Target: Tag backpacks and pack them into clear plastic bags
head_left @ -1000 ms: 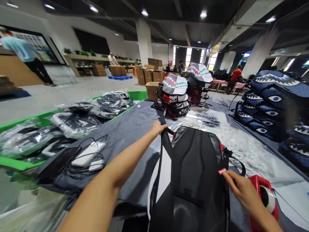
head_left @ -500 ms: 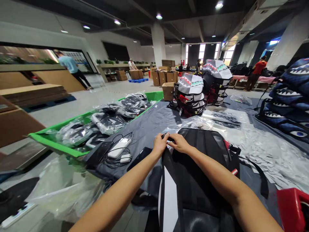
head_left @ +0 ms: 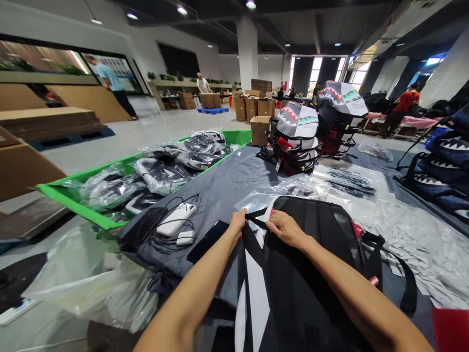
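As the left hand (head_left: pixel 238 221) and the right hand (head_left: pixel 286 229) pinch a black strap (head_left: pixel 256 221), a black backpack (head_left: pixel 311 259) lies flat on a gray cloth (head_left: pixel 227 195) right below them. A white power bank (head_left: pixel 176 219) and a black phone (head_left: pixel 207 240) sit just left of the left hand. Shiny plastic bags (head_left: pixel 161 176) lie in a green tray (head_left: pixel 73 205) farther left.

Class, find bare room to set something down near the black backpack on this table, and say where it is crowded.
Bare grey cloth lies between the green tray and the clear plastic bags, beyond the black backpack. Crowded around the power bank and cables.
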Demonstrator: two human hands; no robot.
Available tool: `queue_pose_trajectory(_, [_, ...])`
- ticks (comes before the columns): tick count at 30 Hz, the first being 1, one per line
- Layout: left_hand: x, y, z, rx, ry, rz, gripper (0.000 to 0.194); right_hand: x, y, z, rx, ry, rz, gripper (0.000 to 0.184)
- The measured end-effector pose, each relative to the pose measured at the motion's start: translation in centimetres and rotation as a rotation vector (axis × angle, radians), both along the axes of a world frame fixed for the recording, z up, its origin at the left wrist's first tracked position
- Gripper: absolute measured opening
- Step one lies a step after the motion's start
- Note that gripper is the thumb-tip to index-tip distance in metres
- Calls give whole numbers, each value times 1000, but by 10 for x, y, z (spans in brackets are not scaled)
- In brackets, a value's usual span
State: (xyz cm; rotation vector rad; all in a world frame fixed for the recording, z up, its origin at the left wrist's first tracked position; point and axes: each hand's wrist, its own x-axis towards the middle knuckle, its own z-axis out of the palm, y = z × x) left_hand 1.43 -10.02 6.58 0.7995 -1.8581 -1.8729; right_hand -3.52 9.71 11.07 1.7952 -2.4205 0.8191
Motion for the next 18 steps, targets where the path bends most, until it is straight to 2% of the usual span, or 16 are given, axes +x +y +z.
queue_pose_trajectory(3, [9, -2, 31, 150, 47, -90, 50, -6, -8, 9, 43, -155, -201, 26])
queue_pose_trajectory(4, [13, -1, 45, 180, 80, -128, 50, -8, -14, 14, 45, -193, -263, 30])
queue_pose_trajectory(6, [19, 6, 75, 215, 149, -209, 47, -15, -26, 26, 20, -227, -326, 51])
queue_pose_trajectory(7, [23, 11, 89, 220, 187, -247, 48, -19, -32, 35, -3, -216, -332, 51])
queue_pose_trajectory(9, [30, 25, 115, 184, 289, -289, 50, -27, -37, 55, -77, -115, -352, 32])
queue_pose_trajectory(11, [34, 37, 134, 97, 404, -280, 47, -31, -29, 75, -149, 74, -388, 10])
queue_pose_trajectory(13, [35, 46, 146, 26, 466, -229, 43, -24, -8, 88, -114, 213, -381, 7])
queue_pose_trajectory(14, [33, 50, 150, 19, 467, -207, 43, -14, 6, 89, -39, 225, -363, 9])
queue_pose_trajectory(16, [24, 57, 150, 41, 435, -191, 43, 22, 40, 80, 200, 145, -319, 11])
queue_pose_trajectory(18, [10, 66, 142, 11, 340, -221, 43, 73, 74, 58, 437, 19, -262, 13])
